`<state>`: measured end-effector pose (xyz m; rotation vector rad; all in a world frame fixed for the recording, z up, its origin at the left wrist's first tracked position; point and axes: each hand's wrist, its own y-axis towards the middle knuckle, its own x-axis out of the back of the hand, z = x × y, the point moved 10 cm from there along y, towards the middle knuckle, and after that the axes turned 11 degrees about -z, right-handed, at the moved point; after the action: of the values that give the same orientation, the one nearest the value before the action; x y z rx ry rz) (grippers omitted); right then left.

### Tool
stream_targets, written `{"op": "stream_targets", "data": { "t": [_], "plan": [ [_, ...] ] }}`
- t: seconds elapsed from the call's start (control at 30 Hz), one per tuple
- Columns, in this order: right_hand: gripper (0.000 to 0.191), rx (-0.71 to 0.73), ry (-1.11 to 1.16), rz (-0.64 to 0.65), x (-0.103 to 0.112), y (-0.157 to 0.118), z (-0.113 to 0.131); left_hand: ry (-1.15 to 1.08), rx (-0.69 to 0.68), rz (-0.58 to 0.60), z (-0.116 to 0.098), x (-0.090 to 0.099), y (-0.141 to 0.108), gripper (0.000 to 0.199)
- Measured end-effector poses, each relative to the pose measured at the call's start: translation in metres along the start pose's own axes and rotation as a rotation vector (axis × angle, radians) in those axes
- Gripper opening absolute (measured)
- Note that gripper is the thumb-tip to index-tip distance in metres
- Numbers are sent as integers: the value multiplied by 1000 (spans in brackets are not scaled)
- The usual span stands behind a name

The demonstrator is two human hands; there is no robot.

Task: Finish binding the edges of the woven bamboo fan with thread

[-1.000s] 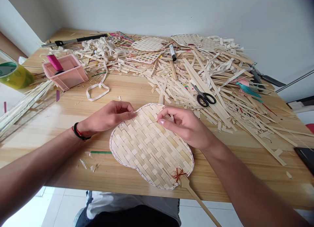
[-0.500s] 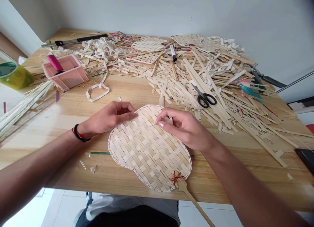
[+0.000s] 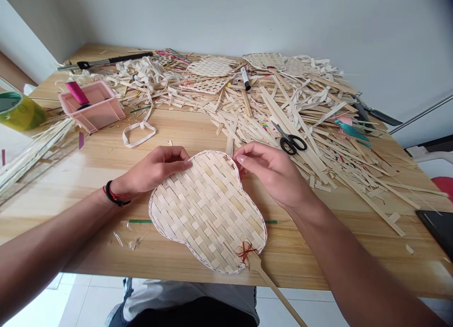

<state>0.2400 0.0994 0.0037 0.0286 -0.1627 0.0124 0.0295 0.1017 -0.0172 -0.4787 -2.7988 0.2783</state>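
Observation:
A woven bamboo fan (image 3: 207, 211) with a stitched border and a wooden handle (image 3: 274, 289) lies flat on the wooden table (image 3: 106, 162) in front of me. My left hand (image 3: 154, 169) presses its fingertips on the fan's top left edge. Thumb and forefinger of my right hand (image 3: 274, 173) pinch the fan's upper right rim. Earlier frames show a thin needle in that hand; now it is too small to make out. Red thread (image 3: 247, 251) binds the fan to the handle.
A heap of bamboo strips (image 3: 300, 114) covers the far half of the table, with black scissors (image 3: 290, 140), a marker (image 3: 245, 78), other woven pieces (image 3: 210, 66), a pink tray (image 3: 92, 105) and a tape roll (image 3: 16, 111). A dark object (image 3: 437, 223) sits at the right edge.
My right hand moved from the middle of the weave up to the fan's upper right rim. The fan turned and slid slightly left. My left hand stayed on the top edge.

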Motion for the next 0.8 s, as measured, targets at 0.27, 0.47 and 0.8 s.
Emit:
{"op": "stream_targets", "data": {
  "t": [0.27,0.47,0.8],
  "plan": [
    [8,175,-232,-80,8,-4,13,18,4,-11,0,-1,0,32],
    [10,218,-347,-26,-2,-11,15,87,-41,-3,-5,-4,-1,31],
    [9,221,-366,-2,-4,-10,13,46,-65,23,-2,-8,0,37]
  ]
}}
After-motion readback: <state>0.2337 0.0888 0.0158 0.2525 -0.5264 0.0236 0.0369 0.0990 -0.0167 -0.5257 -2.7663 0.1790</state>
